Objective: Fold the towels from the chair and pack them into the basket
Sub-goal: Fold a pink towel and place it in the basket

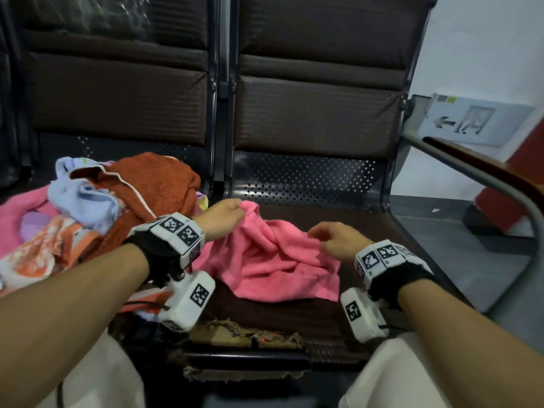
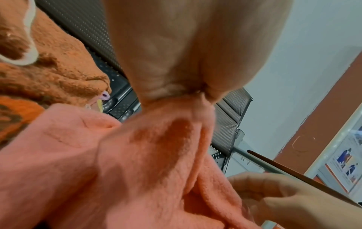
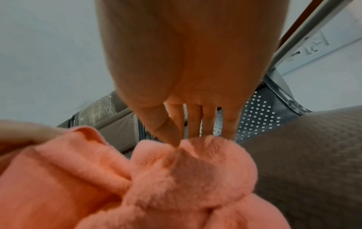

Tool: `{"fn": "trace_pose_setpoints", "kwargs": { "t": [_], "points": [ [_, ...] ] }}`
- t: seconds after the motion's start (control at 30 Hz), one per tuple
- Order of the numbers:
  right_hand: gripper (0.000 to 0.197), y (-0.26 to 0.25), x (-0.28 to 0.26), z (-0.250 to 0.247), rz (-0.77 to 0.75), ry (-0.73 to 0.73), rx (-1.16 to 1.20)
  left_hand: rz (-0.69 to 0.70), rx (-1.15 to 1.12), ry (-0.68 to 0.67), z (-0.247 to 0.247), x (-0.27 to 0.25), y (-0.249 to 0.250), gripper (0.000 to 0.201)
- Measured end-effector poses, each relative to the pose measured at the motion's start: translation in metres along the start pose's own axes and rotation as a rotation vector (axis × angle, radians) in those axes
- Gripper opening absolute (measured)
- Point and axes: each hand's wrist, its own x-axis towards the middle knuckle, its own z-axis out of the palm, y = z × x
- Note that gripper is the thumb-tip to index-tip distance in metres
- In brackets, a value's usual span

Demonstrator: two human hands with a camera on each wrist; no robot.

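Observation:
A crumpled pink towel [image 1: 273, 254] lies on the right seat of the dark bench [image 1: 309, 184]. My left hand [image 1: 235, 206] grips its far left corner and holds it a little above the seat; the left wrist view shows that corner bunched in my closed left hand [image 2: 201, 93]. My right hand [image 1: 316, 232] is at the towel's right side. In the right wrist view the thumb and fingers of that right hand [image 3: 177, 144] close on a raised fold of the pink towel [image 3: 186, 170]. No basket is in view.
A heap of unfolded towels fills the left seat: a rust-orange one [image 1: 153, 187], a light blue one [image 1: 82, 198], a pink one [image 1: 17, 219] and an orange patterned one [image 1: 44, 248]. A metal armrest [image 1: 485, 172] bounds the right side. Frayed fabric [image 1: 244, 334] hangs at the seat's front edge.

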Motion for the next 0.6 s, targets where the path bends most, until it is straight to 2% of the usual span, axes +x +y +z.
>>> {"fn": "trace_pose_setpoints", "kwargs": {
  "t": [0.07, 0.13, 0.2, 0.27, 0.37, 0.4, 0.5, 0.57, 0.6],
  "points": [
    [0.052, -0.001, 0.004, 0.004, 0.005, -0.083, -0.094, 0.001, -0.01, 0.002, -0.002, 0.002, -0.003, 0.023],
    [0.059, -0.001, 0.008, 0.008, 0.003, -0.132, -0.161, -0.027, 0.029, -0.078, -0.004, 0.002, -0.006, 0.012],
    [0.062, -0.001, 0.011, 0.011, -0.003, -0.157, -0.193, -0.056, 0.102, -0.156, -0.006, 0.003, -0.011, 0.024],
    [0.053, -0.004, 0.013, 0.01, -0.014, -0.134, -0.224, -0.045, 0.215, -0.175, -0.009, 0.003, -0.015, 0.025],
    [0.019, -0.016, 0.011, 0.0, -0.052, 0.081, -0.181, -0.043, 0.338, -0.186, -0.015, 0.002, -0.02, 0.016],
    [0.015, -0.021, 0.009, -0.006, -0.074, 0.204, -0.139, -0.034, 0.342, -0.189, -0.017, 0.0, -0.02, 0.011],
    [0.013, -0.037, -0.001, -0.024, -0.207, 0.612, 0.001, -0.054, 0.421, -0.214, -0.021, -0.005, -0.02, 0.014],
    [0.011, -0.046, -0.012, -0.032, -0.324, 0.755, 0.058, -0.089, 0.456, -0.193, -0.021, -0.005, -0.019, 0.012],
    [0.011, -0.05, -0.017, -0.033, -0.36, 0.754, 0.069, -0.083, 0.438, -0.159, -0.02, -0.004, -0.019, 0.01]
  ]
}}
